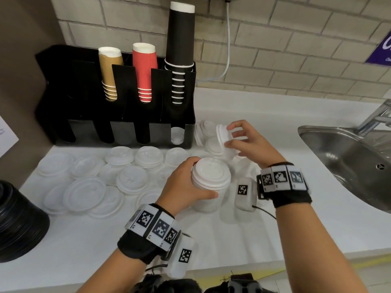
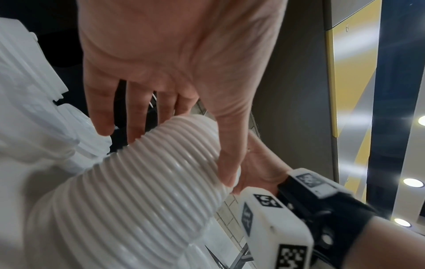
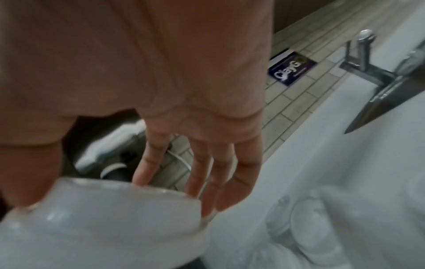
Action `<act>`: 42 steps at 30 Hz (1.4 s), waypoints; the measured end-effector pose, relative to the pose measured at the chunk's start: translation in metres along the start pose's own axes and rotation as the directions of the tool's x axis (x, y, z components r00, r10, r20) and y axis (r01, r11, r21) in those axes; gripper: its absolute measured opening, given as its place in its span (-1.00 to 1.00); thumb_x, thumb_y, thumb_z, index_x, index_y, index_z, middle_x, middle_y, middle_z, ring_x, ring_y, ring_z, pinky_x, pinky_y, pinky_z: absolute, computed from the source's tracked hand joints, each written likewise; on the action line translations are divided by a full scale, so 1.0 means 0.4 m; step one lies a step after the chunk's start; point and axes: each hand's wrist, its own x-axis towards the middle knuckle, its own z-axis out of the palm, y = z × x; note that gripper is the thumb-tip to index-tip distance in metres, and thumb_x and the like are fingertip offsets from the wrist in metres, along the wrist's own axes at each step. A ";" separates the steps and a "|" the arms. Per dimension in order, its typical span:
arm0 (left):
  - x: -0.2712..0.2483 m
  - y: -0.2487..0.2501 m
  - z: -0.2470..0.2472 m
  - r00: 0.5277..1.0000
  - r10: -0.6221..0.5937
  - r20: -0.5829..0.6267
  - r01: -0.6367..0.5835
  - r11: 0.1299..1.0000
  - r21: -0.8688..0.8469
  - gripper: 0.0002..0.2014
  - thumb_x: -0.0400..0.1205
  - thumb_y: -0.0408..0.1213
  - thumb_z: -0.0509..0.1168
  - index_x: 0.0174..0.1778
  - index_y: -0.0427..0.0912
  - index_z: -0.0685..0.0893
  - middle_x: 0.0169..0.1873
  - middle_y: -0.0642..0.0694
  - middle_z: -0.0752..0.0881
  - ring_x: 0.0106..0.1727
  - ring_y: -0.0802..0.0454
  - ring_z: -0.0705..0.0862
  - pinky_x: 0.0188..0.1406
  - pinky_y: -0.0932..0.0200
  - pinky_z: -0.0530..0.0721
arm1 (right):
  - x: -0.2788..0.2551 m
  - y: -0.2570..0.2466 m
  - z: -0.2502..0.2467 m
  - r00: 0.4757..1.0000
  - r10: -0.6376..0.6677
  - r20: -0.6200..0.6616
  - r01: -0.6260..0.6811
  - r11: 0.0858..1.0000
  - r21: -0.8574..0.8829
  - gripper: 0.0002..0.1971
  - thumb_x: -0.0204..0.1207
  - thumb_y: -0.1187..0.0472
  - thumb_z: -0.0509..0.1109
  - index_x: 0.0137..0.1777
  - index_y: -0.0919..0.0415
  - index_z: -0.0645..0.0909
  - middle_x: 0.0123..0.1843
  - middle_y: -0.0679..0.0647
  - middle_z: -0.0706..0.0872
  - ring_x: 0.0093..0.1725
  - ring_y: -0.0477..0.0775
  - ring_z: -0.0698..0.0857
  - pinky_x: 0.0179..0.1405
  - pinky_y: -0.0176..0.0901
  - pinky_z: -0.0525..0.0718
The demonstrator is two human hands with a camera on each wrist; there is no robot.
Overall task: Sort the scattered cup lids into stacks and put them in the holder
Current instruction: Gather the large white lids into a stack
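Observation:
My left hand point(image 1: 190, 182) grips a tall stack of white lids point(image 1: 210, 178) that stands on the counter; the left wrist view shows its ribbed side point(image 2: 147, 182) between my thumb and fingers. My right hand point(image 1: 243, 138) holds a short tilted stack of white lids point(image 1: 225, 136) in the air just right of the black holder point(image 1: 118, 115). In the right wrist view those lids point(image 3: 103, 214) sit blurred under my fingertips point(image 3: 142, 174). Several translucent lids point(image 1: 95, 176) lie scattered on the white counter before the holder. One front slot shows a white lid point(image 1: 177, 135).
The holder's back slots carry stacks of gold cups point(image 1: 109, 72), red cups point(image 1: 145, 70) and black cups point(image 1: 181, 51). More white lids point(image 1: 206, 132) lie beside the holder. A steel sink point(image 1: 351, 161) with a tap point(image 1: 376, 117) is on the right. Black lids point(image 1: 19, 223) are piled at left.

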 end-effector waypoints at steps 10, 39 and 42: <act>-0.002 0.004 -0.003 1.000 -0.017 0.016 0.018 1.000 -0.017 0.03 0.20 -0.12 0.71 0.53 0.18 0.26 0.17 0.34 0.50 0.08 0.43 0.53 -0.08 0.51 0.44 | -0.124 -0.008 0.061 0.988 -0.112 0.107 0.126 0.984 -0.126 -0.58 0.33 0.32 0.55 0.08 -0.19 0.68 0.20 -0.09 0.56 0.18 -0.14 0.59 0.02 -0.34 0.50; -0.012 0.015 -0.018 0.999 -0.014 0.041 0.014 1.000 -0.015 -0.18 0.24 -0.13 0.70 0.39 0.17 0.46 0.20 0.29 0.59 0.18 0.34 0.54 0.10 0.35 0.50 | 0.162 0.057 0.091 0.819 0.211 0.533 0.256 0.697 -0.669 -0.54 0.52 0.10 0.47 0.41 -0.09 0.51 0.47 -0.06 0.46 0.44 0.03 0.46 0.49 0.03 0.39; -0.012 0.015 -0.017 0.999 -0.008 0.035 0.009 1.000 -0.015 -0.16 0.24 -0.14 0.71 0.41 0.16 0.46 0.21 0.28 0.60 0.19 0.32 0.53 0.09 0.39 0.49 | 0.168 0.071 0.116 0.809 0.177 0.560 0.323 0.662 -0.676 -0.59 0.54 0.12 0.44 0.37 -0.04 0.48 0.40 0.04 0.53 0.36 0.12 0.52 0.33 -0.03 0.46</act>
